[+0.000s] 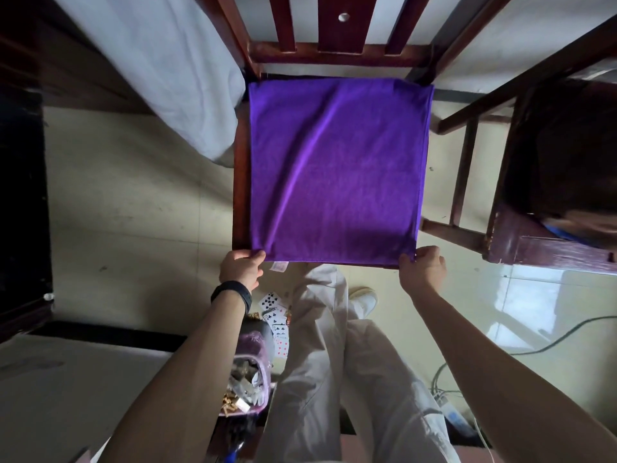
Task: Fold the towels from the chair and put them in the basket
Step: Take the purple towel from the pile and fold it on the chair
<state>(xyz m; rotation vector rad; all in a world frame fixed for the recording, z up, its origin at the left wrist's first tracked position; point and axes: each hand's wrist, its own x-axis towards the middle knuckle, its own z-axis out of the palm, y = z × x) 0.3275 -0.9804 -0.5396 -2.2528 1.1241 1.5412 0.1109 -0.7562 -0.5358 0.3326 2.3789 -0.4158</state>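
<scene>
The left hand (242, 267) and right hand (422, 265) each pinch a near corner of the purple towel (337, 168), which lies spread over the seat of the wooden chair (241, 182). An uneven lift between the two pinches would likely skew the fold, and the diagonal ridge beyond the grip may crease in. The towel's far edge lies against the backrest slats. Open room lies above and toward the person.

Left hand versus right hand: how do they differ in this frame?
The left hand pinches the near left corner of the purple towel; the right hand pinches its near right corner. The left wrist carries a black wristband; the right wrist is bare. Both grip the towel's near edge, spread over the chair seat.
</scene>
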